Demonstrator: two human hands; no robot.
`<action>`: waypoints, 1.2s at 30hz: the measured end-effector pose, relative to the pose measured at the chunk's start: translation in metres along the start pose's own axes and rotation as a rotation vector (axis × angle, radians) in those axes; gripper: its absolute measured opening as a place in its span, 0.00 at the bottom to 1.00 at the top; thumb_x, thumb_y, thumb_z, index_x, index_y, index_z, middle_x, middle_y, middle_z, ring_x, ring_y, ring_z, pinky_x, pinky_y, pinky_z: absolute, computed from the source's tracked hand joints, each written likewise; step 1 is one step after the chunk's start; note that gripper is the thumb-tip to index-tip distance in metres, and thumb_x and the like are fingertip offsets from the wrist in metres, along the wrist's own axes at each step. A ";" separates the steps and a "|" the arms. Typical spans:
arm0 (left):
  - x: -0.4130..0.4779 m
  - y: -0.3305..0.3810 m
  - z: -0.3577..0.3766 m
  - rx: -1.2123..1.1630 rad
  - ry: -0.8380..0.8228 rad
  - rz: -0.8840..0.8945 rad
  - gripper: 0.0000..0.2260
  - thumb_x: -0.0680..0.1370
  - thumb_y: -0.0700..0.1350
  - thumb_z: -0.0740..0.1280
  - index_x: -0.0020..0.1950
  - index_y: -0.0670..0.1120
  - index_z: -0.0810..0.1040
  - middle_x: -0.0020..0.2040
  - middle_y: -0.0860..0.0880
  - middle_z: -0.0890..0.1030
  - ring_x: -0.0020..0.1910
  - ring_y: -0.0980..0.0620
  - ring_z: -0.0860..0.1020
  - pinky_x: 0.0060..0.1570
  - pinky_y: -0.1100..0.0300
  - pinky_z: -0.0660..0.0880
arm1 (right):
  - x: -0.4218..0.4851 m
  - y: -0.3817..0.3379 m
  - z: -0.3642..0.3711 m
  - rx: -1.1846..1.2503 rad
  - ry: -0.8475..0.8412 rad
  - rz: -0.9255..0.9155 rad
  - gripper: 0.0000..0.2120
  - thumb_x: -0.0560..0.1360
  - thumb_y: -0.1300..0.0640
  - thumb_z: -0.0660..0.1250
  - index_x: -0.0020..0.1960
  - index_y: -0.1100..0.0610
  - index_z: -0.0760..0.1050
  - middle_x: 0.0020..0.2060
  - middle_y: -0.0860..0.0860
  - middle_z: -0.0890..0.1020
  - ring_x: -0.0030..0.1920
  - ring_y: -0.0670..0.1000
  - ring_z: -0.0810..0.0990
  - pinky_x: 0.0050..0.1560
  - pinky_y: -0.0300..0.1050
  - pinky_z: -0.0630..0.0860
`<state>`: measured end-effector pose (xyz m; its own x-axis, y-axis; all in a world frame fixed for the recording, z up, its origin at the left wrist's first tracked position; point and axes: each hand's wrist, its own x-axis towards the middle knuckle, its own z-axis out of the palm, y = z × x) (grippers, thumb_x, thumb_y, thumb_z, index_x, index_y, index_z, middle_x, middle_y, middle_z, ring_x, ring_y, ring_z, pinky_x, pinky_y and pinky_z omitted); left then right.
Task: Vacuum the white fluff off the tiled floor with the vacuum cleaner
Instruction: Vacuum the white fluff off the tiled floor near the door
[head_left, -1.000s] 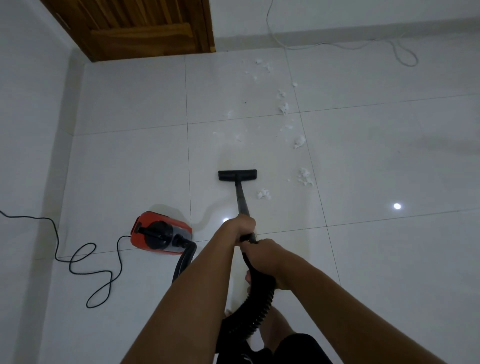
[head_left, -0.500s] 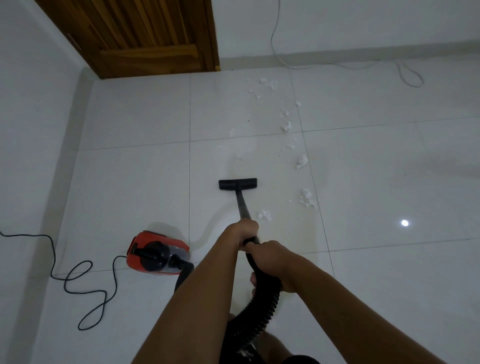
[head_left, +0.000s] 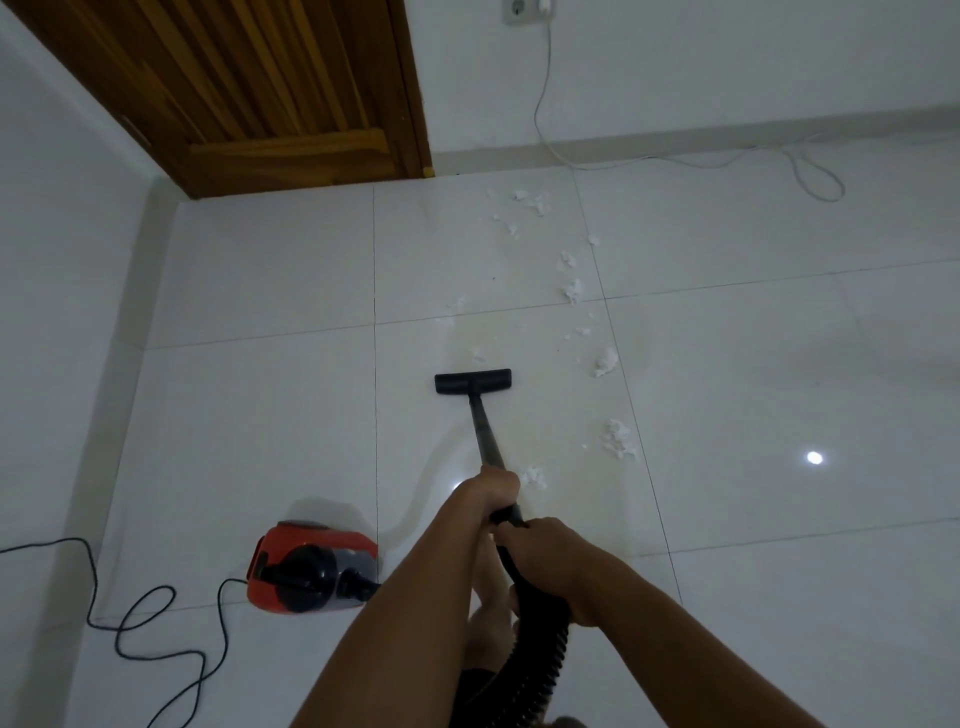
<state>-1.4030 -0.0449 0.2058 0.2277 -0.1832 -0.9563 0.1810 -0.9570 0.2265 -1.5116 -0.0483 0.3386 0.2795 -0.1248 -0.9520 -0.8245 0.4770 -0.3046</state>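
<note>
Hands, two, arms extended: left hand clenched round black wand, right hand grasping ribbed hose. One floor nozzle; white fluff, roughly six clumps, at its 1–4 o'clock; one red canister at 7 o'clock.

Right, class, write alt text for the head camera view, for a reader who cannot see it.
A person's left hand and right hand grip a black vacuum wand whose floor head rests on the white tiled floor, just left of a trail of white fluff. The red vacuum cleaner sits on the floor to the left.
</note>
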 end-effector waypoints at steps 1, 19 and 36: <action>0.001 0.006 -0.005 -0.001 -0.002 0.003 0.24 0.79 0.42 0.54 0.75 0.38 0.59 0.66 0.37 0.74 0.56 0.43 0.78 0.47 0.53 0.80 | 0.000 -0.008 -0.002 0.001 0.000 0.008 0.10 0.83 0.54 0.59 0.55 0.61 0.71 0.33 0.55 0.74 0.21 0.48 0.77 0.26 0.39 0.76; 0.031 0.097 -0.049 -0.031 -0.047 -0.008 0.21 0.80 0.42 0.54 0.73 0.39 0.63 0.61 0.38 0.76 0.50 0.44 0.78 0.33 0.56 0.75 | 0.017 -0.107 -0.046 -0.044 0.028 0.015 0.12 0.82 0.53 0.58 0.51 0.62 0.72 0.22 0.53 0.77 0.23 0.51 0.78 0.31 0.43 0.78; 0.071 0.173 -0.089 -0.072 -0.012 -0.011 0.25 0.81 0.43 0.53 0.79 0.43 0.55 0.64 0.40 0.75 0.52 0.47 0.79 0.37 0.56 0.78 | 0.054 -0.188 -0.079 -0.091 0.014 0.045 0.10 0.80 0.53 0.61 0.46 0.59 0.72 0.35 0.56 0.77 0.40 0.58 0.78 0.60 0.58 0.81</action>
<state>-1.2704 -0.2032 0.1939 0.2137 -0.1758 -0.9610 0.2519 -0.9405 0.2280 -1.3800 -0.2132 0.3419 0.2351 -0.1176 -0.9648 -0.8774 0.4014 -0.2627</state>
